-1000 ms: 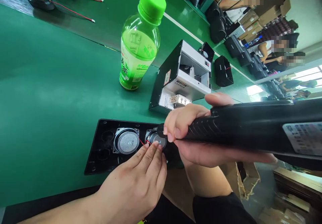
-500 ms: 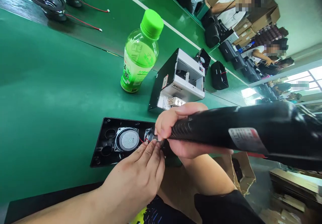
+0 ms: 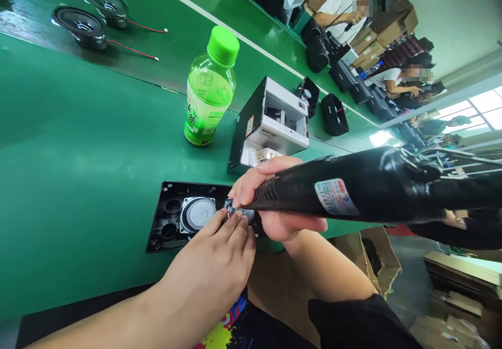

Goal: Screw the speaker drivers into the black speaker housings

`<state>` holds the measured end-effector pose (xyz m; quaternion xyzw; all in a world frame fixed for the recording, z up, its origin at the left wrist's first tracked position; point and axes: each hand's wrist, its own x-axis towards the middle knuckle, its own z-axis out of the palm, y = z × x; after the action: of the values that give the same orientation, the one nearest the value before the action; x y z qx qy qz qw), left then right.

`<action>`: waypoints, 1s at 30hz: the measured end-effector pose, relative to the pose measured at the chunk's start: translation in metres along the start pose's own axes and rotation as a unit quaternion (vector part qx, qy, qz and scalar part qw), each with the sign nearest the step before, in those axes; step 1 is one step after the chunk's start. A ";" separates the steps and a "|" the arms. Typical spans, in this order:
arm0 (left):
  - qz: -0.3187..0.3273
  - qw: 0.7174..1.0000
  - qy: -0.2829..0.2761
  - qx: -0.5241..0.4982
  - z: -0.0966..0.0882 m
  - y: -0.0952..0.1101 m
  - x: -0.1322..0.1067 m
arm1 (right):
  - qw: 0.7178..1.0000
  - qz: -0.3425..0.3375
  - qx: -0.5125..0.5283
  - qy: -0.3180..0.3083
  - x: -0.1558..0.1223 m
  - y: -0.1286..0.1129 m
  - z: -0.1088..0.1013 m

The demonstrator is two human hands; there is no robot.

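A black speaker panel (image 3: pixel 159 239) lies on the green bench. On it sits a speaker driver (image 3: pixel 199 214) with a grey round magnet. A second driver (image 3: pixel 248 215), beside it, is mostly covered by my hands. My left hand (image 3: pixel 217 252) rests over that second driver with fingers stretched out. Held in my right hand (image 3: pixel 280 226) is a black electric screwdriver (image 3: pixel 296 187) with a white and red label. Its tip, pointing at the second driver, is hidden behind my fingers.
Behind the panel stand a green tea bottle (image 3: pixel 212 85) and a silver-black screw feeder machine (image 3: pixel 270 124). Two loose speakers (image 3: pixel 80 27) with red wires lie at far left. Two black boxes (image 3: pixel 335 113) stand further back. An open carton (image 3: pixel 378 255) is at lower right. Other people work beyond.
The screwdriver's body has swung upward and to the left in the view, with my right hand still around it. My left hand stays on the panel. The whole view has shifted slightly.
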<state>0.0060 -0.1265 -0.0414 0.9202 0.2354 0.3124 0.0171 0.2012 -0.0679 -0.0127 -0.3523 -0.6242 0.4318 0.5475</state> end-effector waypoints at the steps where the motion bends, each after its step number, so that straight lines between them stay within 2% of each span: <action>1: 0.005 1.000 -0.010 -0.010 -0.001 -0.002 0.002 | 1.000 -0.024 0.015 0.007 0.000 0.001 0.002; 4: 0.019 0.996 -0.070 -0.046 -0.003 -0.012 0.009 | 0.994 -0.091 0.052 0.033 0.000 0.009 0.006; 7: 0.017 0.981 -0.169 -0.094 -0.005 -0.023 0.019 | 0.992 -0.096 0.068 0.054 0.003 0.009 0.010; 9: 0.008 0.969 -0.218 -0.112 -0.008 -0.031 0.026 | 0.991 -0.089 0.062 0.079 0.007 -0.004 0.011; 11: 0.003 0.966 -0.235 -0.109 -0.010 -0.038 0.031 | 0.984 -0.095 0.058 0.142 0.015 -0.028 0.010; 13: 0.006 0.970 -0.222 -0.103 -0.012 -0.044 0.033 | 0.968 -0.107 0.054 0.221 0.024 -0.058 0.006; 15: 0.006 0.977 -0.190 -0.099 -0.012 -0.047 0.033 | 0.958 -0.131 0.018 0.256 0.035 -0.082 -0.001; 17: 0.002 0.984 -0.147 -0.095 -0.012 -0.050 0.032 | 0.941 -0.171 -0.036 0.289 0.045 -0.094 -0.009; 20: -0.002 0.992 -0.091 -0.090 -0.013 -0.055 0.029 | 0.932 -0.162 -0.109 0.306 0.054 -0.091 -0.019; 23: -0.014 0.997 -0.054 -0.062 -0.017 -0.064 0.027 | 0.952 -0.128 -0.148 0.237 0.057 -0.077 -0.025; 24: -0.021 0.998 -0.045 -0.047 -0.018 -0.067 0.026 | 0.954 -0.135 -0.147 0.223 0.057 -0.073 -0.026; 27: -0.041 0.998 -0.042 -0.018 -0.020 -0.074 0.024 | 0.961 -0.139 -0.122 0.204 0.057 -0.062 -0.026; 30: -0.057 0.996 -0.066 -0.030 -0.017 -0.078 0.020 | 0.961 -0.131 -0.100 0.224 0.059 -0.054 -0.025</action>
<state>-0.0227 -0.0496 -0.0305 0.9231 0.2761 0.2561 0.0775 0.2190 -0.0305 0.0600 -0.4076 -0.5665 0.2021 0.6871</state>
